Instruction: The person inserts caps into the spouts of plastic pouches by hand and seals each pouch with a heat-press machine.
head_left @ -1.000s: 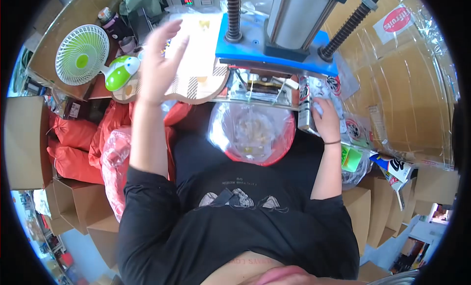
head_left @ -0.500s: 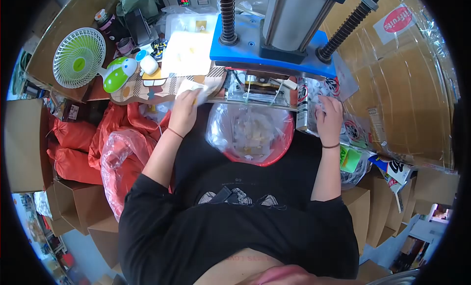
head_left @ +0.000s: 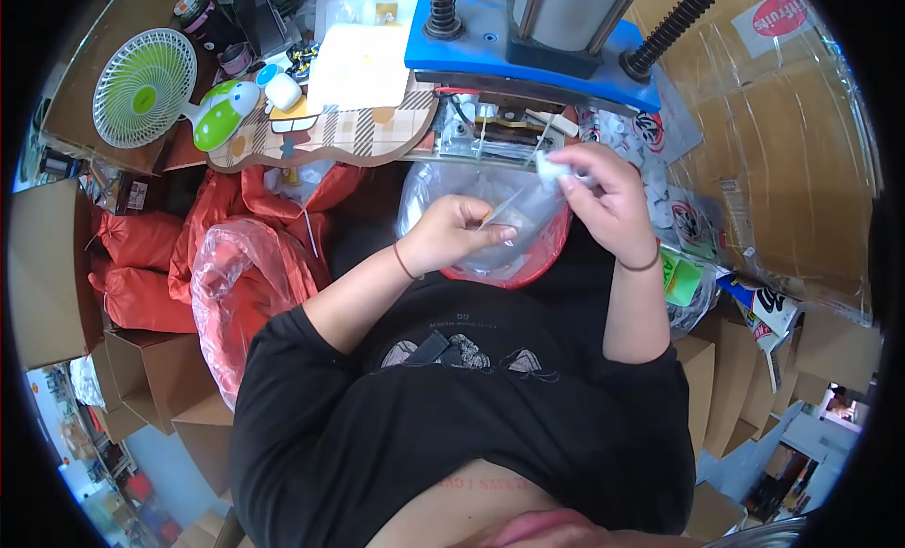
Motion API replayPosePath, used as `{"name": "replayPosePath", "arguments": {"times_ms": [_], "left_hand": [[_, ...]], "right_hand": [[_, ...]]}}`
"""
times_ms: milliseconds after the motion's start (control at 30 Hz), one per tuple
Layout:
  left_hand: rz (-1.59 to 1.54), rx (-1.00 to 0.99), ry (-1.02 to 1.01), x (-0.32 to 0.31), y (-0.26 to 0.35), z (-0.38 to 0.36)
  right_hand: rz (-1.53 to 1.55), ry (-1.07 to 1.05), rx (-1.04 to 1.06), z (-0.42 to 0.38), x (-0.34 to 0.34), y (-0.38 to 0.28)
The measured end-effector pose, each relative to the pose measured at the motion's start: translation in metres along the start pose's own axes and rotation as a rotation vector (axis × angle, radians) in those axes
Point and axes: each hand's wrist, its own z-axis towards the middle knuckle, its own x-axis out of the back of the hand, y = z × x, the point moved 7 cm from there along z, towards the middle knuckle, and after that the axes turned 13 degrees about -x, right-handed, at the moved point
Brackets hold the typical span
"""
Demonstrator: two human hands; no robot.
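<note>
My left hand (head_left: 452,232) pinches one end of a small, thin clear packet (head_left: 504,209) above a red bin lined with a clear plastic bag (head_left: 429,185). My right hand (head_left: 603,195) grips the other, white end of the same piece near its top. Both hands are held close together over the bin, just below the blue press (head_left: 528,34). What the packet holds is too small to tell.
A checked wooden board (head_left: 330,133) with a cream sheet lies left of the press. A green and white fan (head_left: 141,86) stands far left. Red sacks (head_left: 141,284) and cardboard boxes (head_left: 47,265) crowd the left; printed packets (head_left: 679,218) lie at the right.
My left hand came back from the board to the middle, now holding a thin piece. My right hand lifted off the packet stack and joined it over the bin.
</note>
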Motion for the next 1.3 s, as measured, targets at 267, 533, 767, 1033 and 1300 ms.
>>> {"name": "replayPosePath", "arguments": {"times_ms": [267, 533, 767, 1033, 1300], "left_hand": [[-0.504, 0.199, -0.125, -0.04, -0.001, -0.009], [-0.546, 0.176, 0.038, -0.001, -0.013, 0.027], [-0.64, 0.244, 0.186, 0.029, -0.039, 0.061], [1.369, -0.226, 0.853, 0.221, 0.001, 0.035], [1.501, -0.156, 0.201, 0.156, -0.011, -0.032]], "right_hand": [[-0.139, -0.393, -0.008, -0.001, 0.002, 0.008], [-0.604, 0.368, -0.089, -0.022, 0.059, 0.083], [-0.51, 0.424, -0.204, -0.039, 0.05, 0.124], [-0.746, 0.498, -0.226, -0.048, 0.057, 0.136], [-0.627, 0.443, -0.169, -0.035, 0.063, 0.153]]}}
